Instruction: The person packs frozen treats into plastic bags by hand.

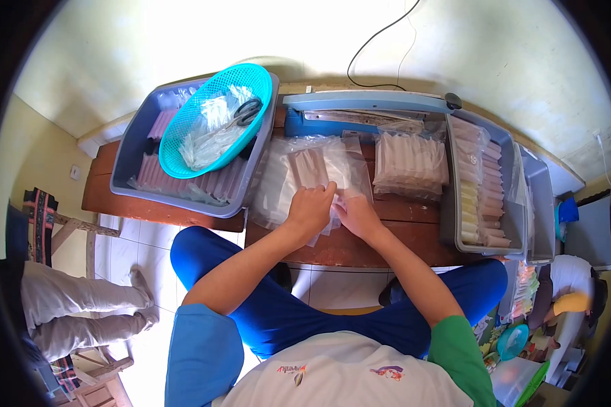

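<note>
Both hands are together over a pile of clear plastic bags (271, 183) on the brown wooden table (407, 211). My left hand (312, 209) has its fingers bent at the lower edge of a clear bag with pinkish sticks (305, 166) inside. Close to its right, my right hand (354, 211) has its fingers curled at the plastic; whatever lies between its fingertips is too small to make out. Behind the hands is a blue sealing device (366, 102) with a long arm. Stacked packs of pale sticks (409, 163) lie to the right.
A grey bin (125, 169) at left holds pink packs, with a turquoise basket (170, 152) of plastic and black-handled scissors (246, 112) on top. Another grey bin (516, 227) at right holds stick packs. One person (81, 302) stands at left; another (570, 285) is at far right.
</note>
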`<action>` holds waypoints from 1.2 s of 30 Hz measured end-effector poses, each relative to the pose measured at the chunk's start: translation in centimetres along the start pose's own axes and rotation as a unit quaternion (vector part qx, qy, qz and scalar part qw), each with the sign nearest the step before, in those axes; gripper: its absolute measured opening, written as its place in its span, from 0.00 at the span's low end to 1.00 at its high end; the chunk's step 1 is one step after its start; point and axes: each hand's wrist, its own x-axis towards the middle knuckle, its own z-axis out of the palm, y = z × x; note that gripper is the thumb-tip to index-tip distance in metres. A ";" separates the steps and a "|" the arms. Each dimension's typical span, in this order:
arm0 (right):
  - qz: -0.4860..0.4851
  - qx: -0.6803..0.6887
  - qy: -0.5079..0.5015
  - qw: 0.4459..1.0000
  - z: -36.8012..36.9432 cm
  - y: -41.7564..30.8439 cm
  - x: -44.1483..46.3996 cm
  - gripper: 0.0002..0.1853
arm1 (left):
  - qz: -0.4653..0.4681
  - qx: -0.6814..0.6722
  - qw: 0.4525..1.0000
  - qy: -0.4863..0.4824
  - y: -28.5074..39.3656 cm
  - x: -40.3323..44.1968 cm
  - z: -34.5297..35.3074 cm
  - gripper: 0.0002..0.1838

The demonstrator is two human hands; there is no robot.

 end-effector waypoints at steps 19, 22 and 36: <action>-0.125 -0.181 0.215 0.951 -3.5 2.5 -4.0 0.04 | -0.008 0.081 0.994 -0.078 0.1 -1.2 -0.3 0.22; -0.128 -0.166 0.204 0.956 -4.0 2.3 -4.9 0.04 | -0.013 0.075 0.993 -0.089 0.1 -1.7 -0.6 0.22; -0.056 -0.083 0.074 0.992 -12.0 -0.5 -9.5 0.12 | 0.018 -0.157 0.983 -0.096 8.1 0.9 -4.9 0.19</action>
